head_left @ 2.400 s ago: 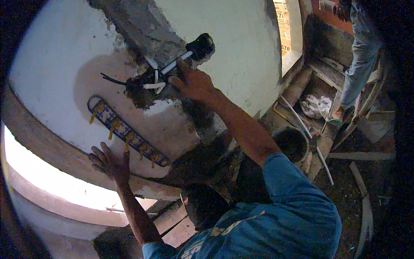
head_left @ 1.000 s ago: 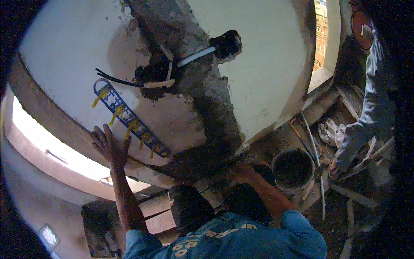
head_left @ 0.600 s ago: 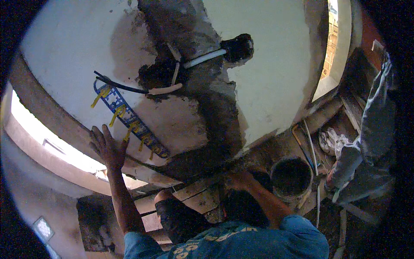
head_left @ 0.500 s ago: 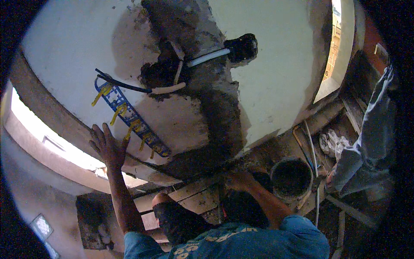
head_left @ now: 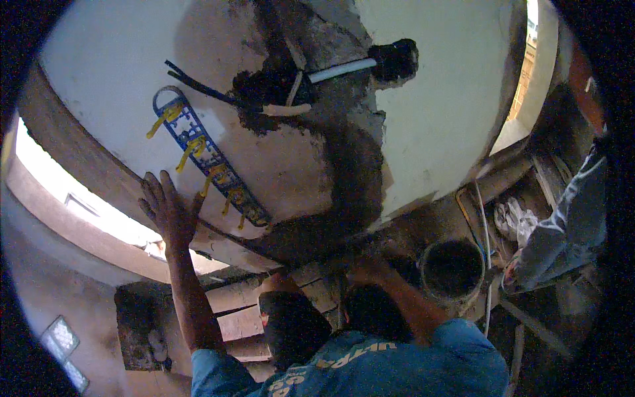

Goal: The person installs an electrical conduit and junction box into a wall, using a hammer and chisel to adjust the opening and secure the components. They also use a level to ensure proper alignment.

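My left hand is open, its fingers spread flat against the edge of the wall beside the bright window opening. Just above and right of it, a long blue perforated plastic strip with several yellow hook-like tabs lies slanted against the wall. My right hand reaches low to the dark foot of the wall. Shadow covers its fingers, so whether they grip anything does not show. A round bucket with dark contents stands to the right of that forearm.
Black cables and a white conduit come from a broken-out hollow, the conduit ending at a dark box recess. Planks lie below. At right are a crumpled plastic bag and another person's grey trouser leg.
The view has shifted a little, moving the wall and cables up and right in the picture. My knee has moved right. My left hand stays spread at the wall's edge.
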Demonstrator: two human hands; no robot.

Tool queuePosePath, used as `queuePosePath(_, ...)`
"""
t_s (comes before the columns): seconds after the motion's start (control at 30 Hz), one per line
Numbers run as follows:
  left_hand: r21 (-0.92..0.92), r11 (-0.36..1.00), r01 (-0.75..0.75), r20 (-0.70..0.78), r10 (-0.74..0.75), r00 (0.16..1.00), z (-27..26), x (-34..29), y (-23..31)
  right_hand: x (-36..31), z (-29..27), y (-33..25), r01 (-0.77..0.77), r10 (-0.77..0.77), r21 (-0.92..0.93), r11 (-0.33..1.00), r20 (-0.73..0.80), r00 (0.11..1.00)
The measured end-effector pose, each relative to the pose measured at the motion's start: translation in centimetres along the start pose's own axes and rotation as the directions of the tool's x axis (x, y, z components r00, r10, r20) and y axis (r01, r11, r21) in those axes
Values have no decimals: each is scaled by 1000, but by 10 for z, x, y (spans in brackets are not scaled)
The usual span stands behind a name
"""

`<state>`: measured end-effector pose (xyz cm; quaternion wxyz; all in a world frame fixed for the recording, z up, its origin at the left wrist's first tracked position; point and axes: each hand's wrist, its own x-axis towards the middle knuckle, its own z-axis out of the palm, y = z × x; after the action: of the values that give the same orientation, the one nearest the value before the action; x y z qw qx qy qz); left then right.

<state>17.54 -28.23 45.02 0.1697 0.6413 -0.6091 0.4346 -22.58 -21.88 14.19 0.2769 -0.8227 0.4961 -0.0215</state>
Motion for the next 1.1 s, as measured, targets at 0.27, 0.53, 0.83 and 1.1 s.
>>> queuePosePath(0.27,-26,999,34,32,-33,999,3,3,4,-9,-19,8,-49,51,29,998,-78,996)
queuePosePath(0.53,-67,998,1,-54,-5,999,16,2,2,-20,-27,10,-94,103,65,993,-144,984)
queuePosePath(0.83,8,999,42,-78,-42,996,21,7,4,-12,-171,-23,-54,140,129,990,-900,413)
queuePosePath(1.1,-29,998,-55,-281,44,959,24,10,4,24,-316,-29,169,205,197,966,-978,-30)
